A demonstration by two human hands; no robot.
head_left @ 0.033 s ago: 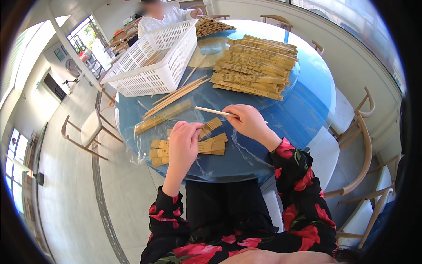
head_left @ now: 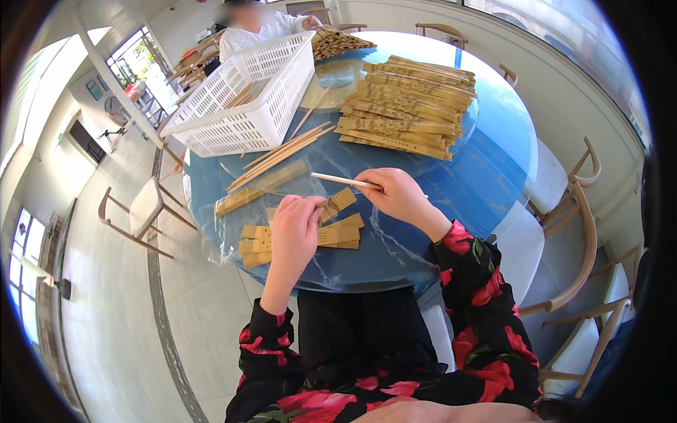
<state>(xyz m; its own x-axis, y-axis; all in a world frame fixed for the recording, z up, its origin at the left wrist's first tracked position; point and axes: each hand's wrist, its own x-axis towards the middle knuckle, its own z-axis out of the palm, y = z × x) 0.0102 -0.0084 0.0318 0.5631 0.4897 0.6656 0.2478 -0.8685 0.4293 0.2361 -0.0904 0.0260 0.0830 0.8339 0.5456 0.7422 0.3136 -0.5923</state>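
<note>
On the round blue glass table, near its front edge, the right hand pinches a pair of bare chopsticks — tips pointing left. Just beside it, the left hand pinches a tan paper sleeve over a small stack of sleeves.

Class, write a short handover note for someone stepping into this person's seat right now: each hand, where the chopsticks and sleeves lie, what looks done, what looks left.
Right hand: holds a bare chopstick pair, tips pointing left.
Left hand: fingers on a tan paper sleeve, over the few sleeves lying at the near edge of the blue table.
Done: a large stack of sleeved chopsticks at the far side.
Left: loose bare chopsticks beside the white basket; the held pair is not yet in its sleeve.
</note>
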